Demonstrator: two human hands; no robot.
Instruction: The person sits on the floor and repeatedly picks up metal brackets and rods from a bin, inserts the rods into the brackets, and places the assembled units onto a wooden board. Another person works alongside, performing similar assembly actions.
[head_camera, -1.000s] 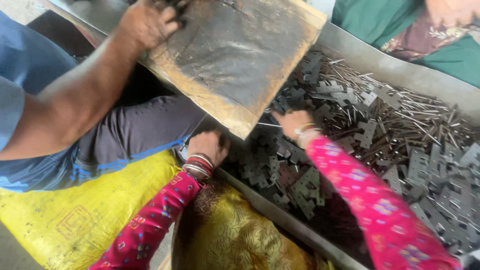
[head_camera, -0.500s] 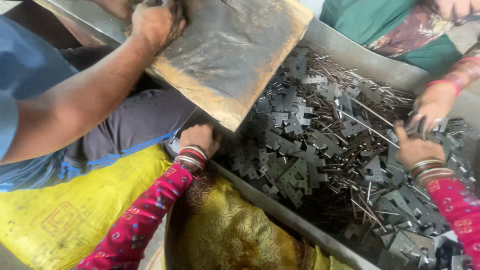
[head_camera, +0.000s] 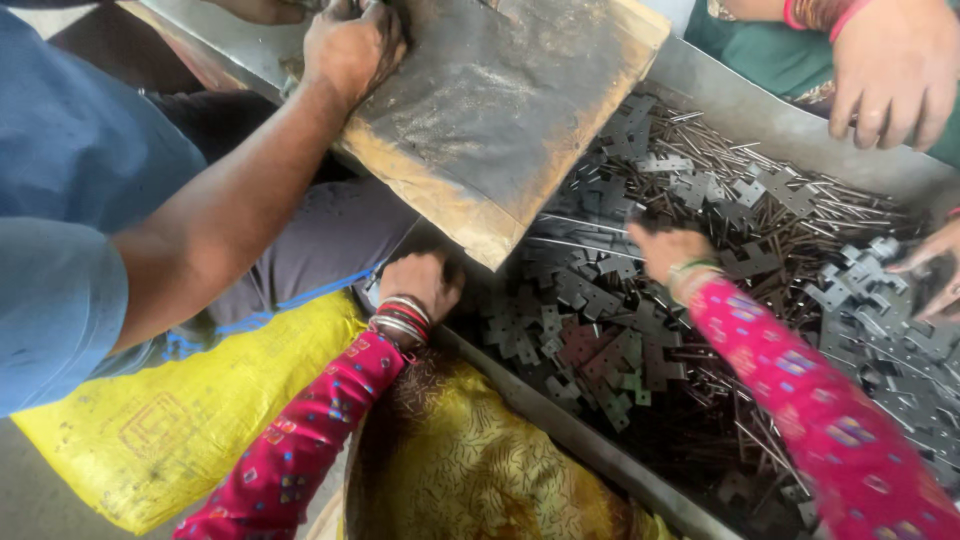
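My left hand, with bangles at the wrist and a pink flowered sleeve, is curled over the near rim of a long metal tray, just below the corner of a worn wooden board. My right hand reaches into the tray, its fingers dug down into a heap of small flat dark metal pieces. The fingertips are hidden among the pieces, so I cannot tell whether they hold any. Thin metal rods lie mixed in further back.
A person in a blue shirt presses a hand on the board's top. Another person's hand hovers at the top right, and fingers touch the pieces at the right edge. A yellow sack and yellow patterned cloth lie below.
My right hand swung out to the right across the pile, then came back left to the pieces near the board. My left hand stayed on the tray rim.
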